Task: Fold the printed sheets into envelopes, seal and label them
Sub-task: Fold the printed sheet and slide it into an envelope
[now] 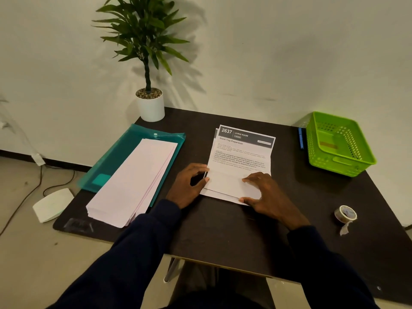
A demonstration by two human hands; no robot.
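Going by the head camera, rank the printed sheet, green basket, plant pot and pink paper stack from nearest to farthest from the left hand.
1. printed sheet, at the left hand's fingertips.
2. pink paper stack, just to its left.
3. plant pot, back left corner.
4. green basket, far right side.

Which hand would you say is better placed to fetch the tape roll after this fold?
Probably the right hand: the tape roll lies on its side, while the left hand holds the left edge of the printed sheet and could steady it.
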